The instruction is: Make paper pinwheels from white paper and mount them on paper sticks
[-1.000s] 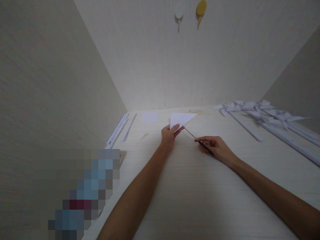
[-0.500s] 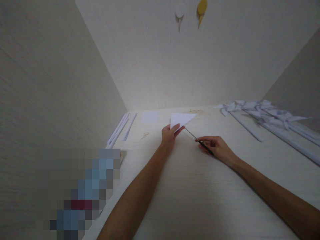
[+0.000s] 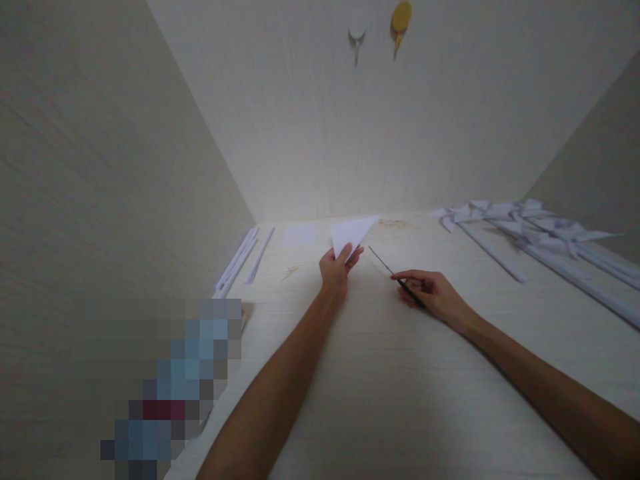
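My left hand (image 3: 334, 272) pinches a white sheet of paper folded into a triangle (image 3: 351, 233), with the thumb on top and the fingers below. The paper is raised above the table, one sharp corner toward the upper right. In my right hand (image 3: 433, 290) is a thin pointed tool with a black handle (image 3: 411, 292). Its narrow shaft points up and left toward the paper, and its tip is a short way off the paper's right side. The fingers wrap the handle, so whether it has loops or a second blade cannot be made out.
White paper pinwheels (image 3: 525, 217) on rolled paper sticks (image 3: 493, 252) lie at the right. Several more paper sticks (image 3: 237, 260) and a square sheet (image 3: 299, 235) are at the left. Small wooden bits (image 3: 290, 271) lie on the pale table (image 3: 370, 400). Walls enclose the back and sides.
My left hand has shifted slightly left and tilted the folded paper, its sharp corner now higher. A gap has opened between paper and tool tip. The right hand has barely moved.
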`<state>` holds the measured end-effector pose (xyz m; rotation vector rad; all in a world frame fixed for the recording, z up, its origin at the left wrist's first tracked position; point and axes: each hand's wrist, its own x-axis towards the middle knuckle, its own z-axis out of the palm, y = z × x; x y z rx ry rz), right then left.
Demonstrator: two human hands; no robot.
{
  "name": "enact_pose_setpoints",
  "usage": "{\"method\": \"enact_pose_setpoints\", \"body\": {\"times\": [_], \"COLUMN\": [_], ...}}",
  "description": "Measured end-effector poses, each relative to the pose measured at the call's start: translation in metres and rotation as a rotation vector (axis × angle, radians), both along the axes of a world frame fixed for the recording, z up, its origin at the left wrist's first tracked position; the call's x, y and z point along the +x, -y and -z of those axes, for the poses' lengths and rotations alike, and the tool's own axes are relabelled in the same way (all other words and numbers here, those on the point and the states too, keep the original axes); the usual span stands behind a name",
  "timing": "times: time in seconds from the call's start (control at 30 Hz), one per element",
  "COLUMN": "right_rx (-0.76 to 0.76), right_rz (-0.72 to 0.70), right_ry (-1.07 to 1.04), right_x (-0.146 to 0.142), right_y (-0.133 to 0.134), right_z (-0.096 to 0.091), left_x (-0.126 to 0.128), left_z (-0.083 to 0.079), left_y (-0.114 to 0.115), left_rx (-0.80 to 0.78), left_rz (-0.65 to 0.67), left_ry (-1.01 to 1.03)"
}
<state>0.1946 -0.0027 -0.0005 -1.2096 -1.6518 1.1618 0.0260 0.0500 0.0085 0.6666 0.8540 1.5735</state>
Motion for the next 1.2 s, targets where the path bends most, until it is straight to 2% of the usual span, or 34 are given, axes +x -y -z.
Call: {"method": "enact_pose_setpoints", "body": {"times": [0.07, 0.2, 0.27, 0.37, 0.57, 0.8, 1.0, 1.2], "right_rx": [0.064, 0.288, 0.368, 0.366, 0.341, 0.347, 0.366, 0.424], "right_rz": [0.075, 0.239, 0.196, 0.163, 0.102, 0.064, 0.088, 0.202], "right_ry": [0.11, 0.551, 0.797, 1.121, 1.264, 1.345, 1.348, 1.335], "right_x": [0.003, 0.008, 0.008, 0.002, -0.01, -0.018, -0.018, -0.023], "right_y": [-0.003, -0.016, -0.025, -0.04, -0.06, -0.057, -0.053, -0.045], "right_z": [0.001, -0.006, -0.012, -0.02, -0.023, -0.026, -0.024, -0.026], "left_x": [0.0, 0.002, 0.002, 0.001, 0.0, 0.0, 0.0, -0.001], "left_z": [0.001, 0.002, 0.002, 0.002, 0.0, 0.0, 0.0, 0.001], "left_y": [0.0, 0.002, 0.002, 0.002, 0.002, 0.002, 0.002, 0.002], "left_rx": [0.001, 0.017, 0.016, 0.011, -0.005, -0.008, -0.025, -0.009], "left_rz": [-0.003, 0.006, 0.01, 0.016, 0.023, 0.024, 0.021, 0.02], "left_ry": [-0.025, -0.047, -0.045, -0.038, -0.018, -0.024, -0.038, -0.028]}}
